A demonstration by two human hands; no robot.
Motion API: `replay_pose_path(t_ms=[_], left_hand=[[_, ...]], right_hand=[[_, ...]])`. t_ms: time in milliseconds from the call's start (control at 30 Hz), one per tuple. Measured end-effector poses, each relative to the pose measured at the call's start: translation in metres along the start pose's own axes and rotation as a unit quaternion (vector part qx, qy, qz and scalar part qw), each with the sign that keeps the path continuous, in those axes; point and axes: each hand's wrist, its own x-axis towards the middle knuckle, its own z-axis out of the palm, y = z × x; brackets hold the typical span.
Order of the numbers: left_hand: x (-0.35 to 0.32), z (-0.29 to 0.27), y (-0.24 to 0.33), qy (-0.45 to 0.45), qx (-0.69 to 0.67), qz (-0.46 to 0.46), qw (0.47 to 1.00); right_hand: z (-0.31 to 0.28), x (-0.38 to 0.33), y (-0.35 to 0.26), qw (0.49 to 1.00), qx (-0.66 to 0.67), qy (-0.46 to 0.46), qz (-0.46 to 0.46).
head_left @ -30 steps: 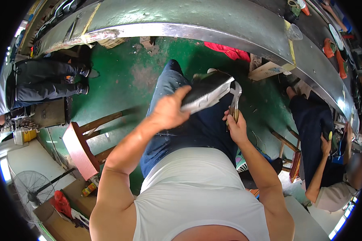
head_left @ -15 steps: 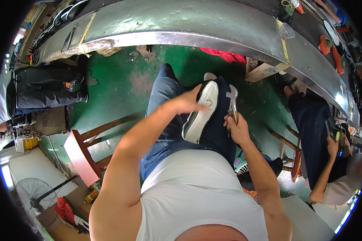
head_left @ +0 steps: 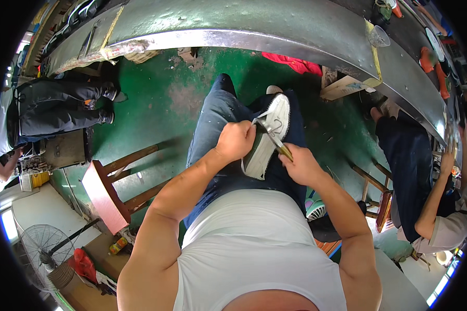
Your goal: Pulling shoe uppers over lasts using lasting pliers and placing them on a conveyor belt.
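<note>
"While the person faces the counter (head_left: 213, 20), what is the largest entry?"

"Counter itself: long, grey, metal-faced, bowed across the upper field. Green floor (head_left: 150, 109) shows below its edge."

"Next size down?"

"Blue trousers (head_left: 213, 116) over the person's thighs. Well apart to their left, a wooden stool (head_left: 106, 197) with a pale pinkish seat. Lower and further left, a wire-caged fan (head_left: 45, 249)."

"And the shoe (head_left: 260, 158)?"

"Over the thighs, far end pointing toward the counter and leaning slightly right. White face up; dark side turned left."

"State of each grip?"

"Left grip (head_left: 236, 141): fingers curled, clamped on the shoe's left edge. Right grip (head_left: 300, 163): closed around the handle of a metal-headed tool (head_left: 276, 141)."

"Position of that tool?"

"Slantwise across the white face, its head just beside the left grip. Whether the head bites the shoe's edge: cannot tell."
</note>
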Motion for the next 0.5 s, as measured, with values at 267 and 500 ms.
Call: replay_pose_path(t_ms=[267, 500], left_hand=[[-0.007, 0.003, 0.004, 0.029, 0.038, 0.042, 0.998], [-0.002, -0.007, 0.024, -0.015, -0.001, -0.026, 1.000]], right_hand=[[-0.022, -0.018, -0.032, 0.999, -0.050, 0.015, -0.012], [-0.058, -0.004, -0.103, 0.959, -0.221, -0.102, 0.148]])
